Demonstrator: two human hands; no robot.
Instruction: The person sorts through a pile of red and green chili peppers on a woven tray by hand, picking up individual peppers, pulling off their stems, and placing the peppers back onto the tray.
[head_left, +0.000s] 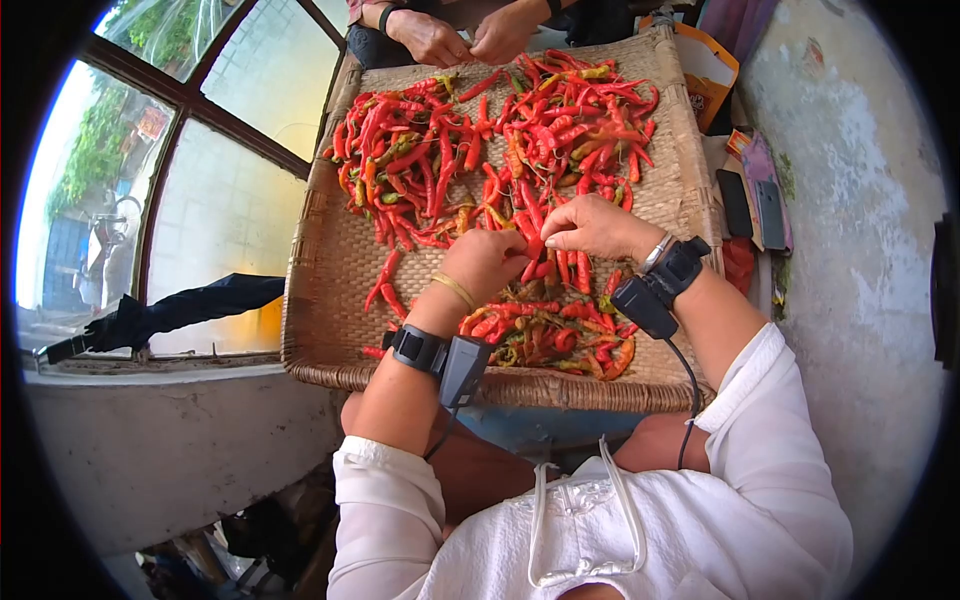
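My left hand (483, 264) is closed in a pinch on a red chili pepper (535, 262) above the woven tray (350, 268). Close beside it, my right hand (606, 229) has its thumb and forefinger pressed together at the upper end of that pepper; the stem is too small to make out. Beyond my hands lie two large heaps of red chili peppers, the left heap (410, 150) and the right heap (570, 125), with some greenish and brownish ones mixed in. A smaller pile of chili peppers (550, 335) lies below my wrists, near the tray's front rim.
Across the tray, another person's hands (455, 38) are held together at its far edge. Two phones (770, 213) and a bag (705, 75) sit to the right, beside the wall. A dark folded umbrella (200, 305) rests on the windowsill at left.
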